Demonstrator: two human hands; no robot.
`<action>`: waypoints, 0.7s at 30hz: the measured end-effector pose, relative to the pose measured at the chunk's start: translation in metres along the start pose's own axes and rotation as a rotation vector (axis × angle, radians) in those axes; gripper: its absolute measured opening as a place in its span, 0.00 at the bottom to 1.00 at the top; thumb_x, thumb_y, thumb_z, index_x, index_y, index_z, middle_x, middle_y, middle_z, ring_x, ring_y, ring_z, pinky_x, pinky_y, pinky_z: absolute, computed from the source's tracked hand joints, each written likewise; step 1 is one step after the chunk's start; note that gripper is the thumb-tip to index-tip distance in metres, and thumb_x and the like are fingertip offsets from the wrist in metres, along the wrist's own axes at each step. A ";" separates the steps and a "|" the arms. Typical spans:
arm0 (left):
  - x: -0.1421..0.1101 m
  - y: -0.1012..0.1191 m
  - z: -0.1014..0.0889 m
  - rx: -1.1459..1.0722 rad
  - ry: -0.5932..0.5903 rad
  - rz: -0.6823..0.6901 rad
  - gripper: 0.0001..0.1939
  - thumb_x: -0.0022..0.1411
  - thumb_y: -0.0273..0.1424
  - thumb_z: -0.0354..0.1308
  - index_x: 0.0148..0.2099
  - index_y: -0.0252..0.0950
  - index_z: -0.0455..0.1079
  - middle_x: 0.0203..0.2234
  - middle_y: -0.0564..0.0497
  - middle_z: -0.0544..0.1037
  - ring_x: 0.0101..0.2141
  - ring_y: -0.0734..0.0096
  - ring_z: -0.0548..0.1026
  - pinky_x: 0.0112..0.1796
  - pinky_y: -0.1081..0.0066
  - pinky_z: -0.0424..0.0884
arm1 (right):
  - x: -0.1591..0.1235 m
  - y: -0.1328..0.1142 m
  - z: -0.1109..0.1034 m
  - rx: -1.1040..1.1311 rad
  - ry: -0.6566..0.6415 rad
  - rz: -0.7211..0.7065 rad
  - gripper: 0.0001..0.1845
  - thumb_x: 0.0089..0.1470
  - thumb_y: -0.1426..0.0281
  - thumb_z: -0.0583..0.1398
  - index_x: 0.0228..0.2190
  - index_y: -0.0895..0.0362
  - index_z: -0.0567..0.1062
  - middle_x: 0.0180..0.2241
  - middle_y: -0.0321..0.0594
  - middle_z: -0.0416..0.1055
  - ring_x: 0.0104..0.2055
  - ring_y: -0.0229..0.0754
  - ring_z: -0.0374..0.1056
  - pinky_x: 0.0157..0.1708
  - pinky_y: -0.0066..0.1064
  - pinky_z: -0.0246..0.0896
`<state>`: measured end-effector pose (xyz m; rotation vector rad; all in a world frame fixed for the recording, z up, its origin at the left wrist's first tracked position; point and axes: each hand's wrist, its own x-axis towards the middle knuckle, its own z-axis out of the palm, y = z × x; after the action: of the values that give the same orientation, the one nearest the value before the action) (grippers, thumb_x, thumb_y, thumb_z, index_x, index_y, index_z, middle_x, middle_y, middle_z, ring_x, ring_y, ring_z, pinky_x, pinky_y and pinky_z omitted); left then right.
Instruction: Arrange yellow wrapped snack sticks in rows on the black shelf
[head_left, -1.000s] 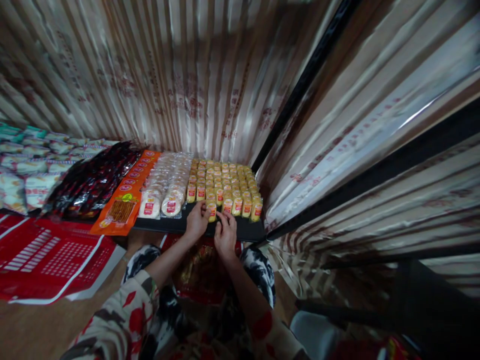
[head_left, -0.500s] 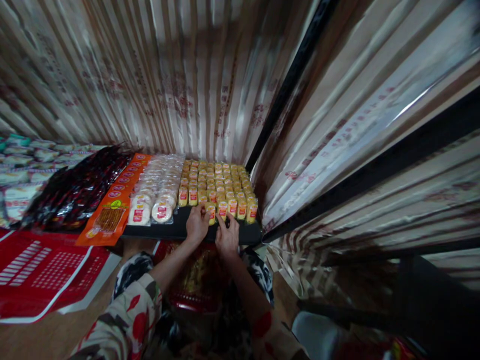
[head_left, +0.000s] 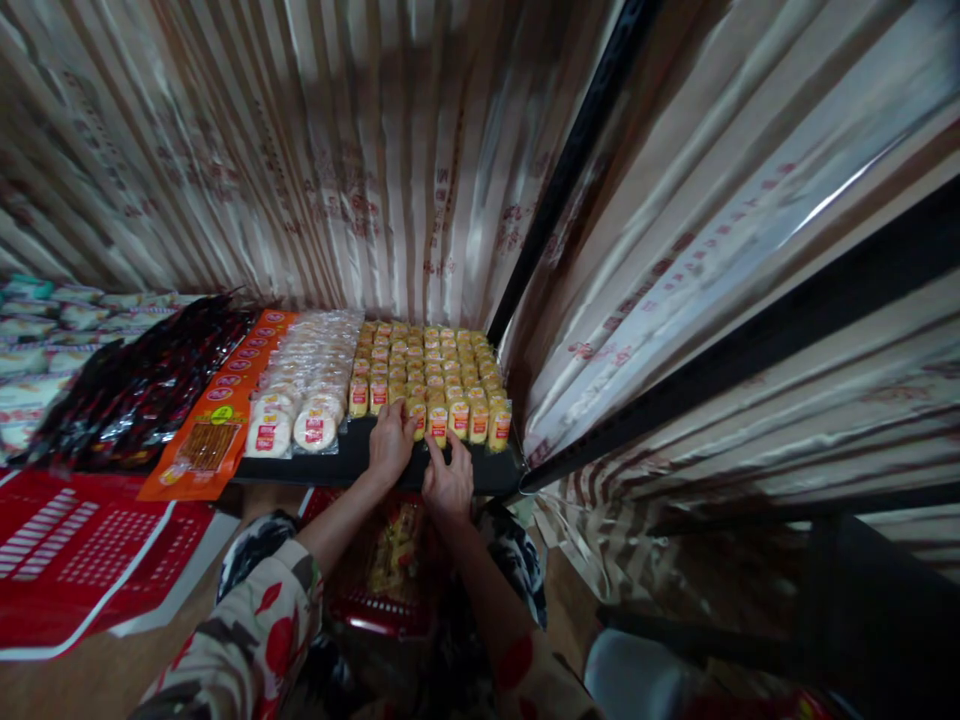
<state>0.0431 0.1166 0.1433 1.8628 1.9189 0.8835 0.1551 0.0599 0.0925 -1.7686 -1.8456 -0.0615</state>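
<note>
Touching, with the thumb and fingertips of the left hand [head_left: 391,443], a front-row yellow packet [head_left: 418,415] at 1 o'clock from that hand; bringing those fingertips close together, though cannot tell whether clamped on it. Pointing the right hand [head_left: 450,487] toward 11 o'clock with fingers apart, index tip against the lower part of the next yellow packet [head_left: 439,424]. Facing, at 12 o'clock from both hands, rows of upright yellow packets on a black shelf [head_left: 300,468]. Looking toward 10 o'clock, onto 2 rows of round white packets [head_left: 319,420]; nearer 9, onto an orange packet [head_left: 206,440] beside dark packets [head_left: 142,390]. Seeing a red basket [head_left: 379,612] at 6 o'clock, below the shelf.
</note>
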 end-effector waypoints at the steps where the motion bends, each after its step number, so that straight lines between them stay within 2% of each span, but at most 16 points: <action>1: 0.000 0.001 0.001 0.007 0.005 0.011 0.19 0.61 0.33 0.50 0.53 0.31 0.60 0.42 0.43 0.71 0.41 0.66 0.71 0.41 0.71 0.67 | 0.000 0.000 0.000 -0.003 -0.001 0.002 0.28 0.49 0.78 0.52 0.52 0.49 0.66 0.54 0.46 0.55 0.53 0.50 0.53 0.47 0.41 0.55; 6: -0.004 0.001 0.006 -0.004 -0.012 0.045 0.20 0.61 0.29 0.49 0.55 0.32 0.55 0.41 0.46 0.72 0.41 0.69 0.72 0.41 0.72 0.66 | -0.001 0.000 0.001 -0.004 0.011 0.005 0.29 0.48 0.78 0.52 0.52 0.49 0.66 0.53 0.47 0.56 0.53 0.50 0.53 0.47 0.41 0.56; 10: -0.006 -0.001 0.004 0.035 -0.050 0.052 0.15 0.61 0.28 0.48 0.51 0.34 0.60 0.42 0.46 0.73 0.41 0.70 0.72 0.41 0.74 0.66 | 0.000 -0.001 0.001 -0.008 0.005 0.010 0.29 0.48 0.78 0.52 0.52 0.49 0.66 0.54 0.46 0.56 0.53 0.50 0.53 0.47 0.41 0.55; 14: -0.004 -0.002 0.003 0.123 -0.078 0.038 0.14 0.62 0.29 0.46 0.50 0.36 0.61 0.44 0.46 0.73 0.41 0.70 0.72 0.38 0.74 0.66 | 0.000 -0.001 0.000 -0.016 -0.012 0.016 0.29 0.49 0.78 0.52 0.52 0.49 0.65 0.55 0.46 0.56 0.54 0.50 0.53 0.48 0.40 0.54; 21: -0.004 0.001 0.004 0.244 -0.098 -0.037 0.12 0.63 0.35 0.45 0.46 0.37 0.62 0.39 0.49 0.75 0.37 0.69 0.74 0.33 0.73 0.64 | -0.001 0.000 0.002 -0.025 0.001 0.003 0.29 0.49 0.77 0.52 0.53 0.48 0.65 0.55 0.46 0.56 0.54 0.50 0.53 0.47 0.40 0.54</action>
<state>0.0463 0.1133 0.1402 1.9563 2.0704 0.5558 0.1546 0.0597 0.0907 -1.7878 -1.8493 -0.0853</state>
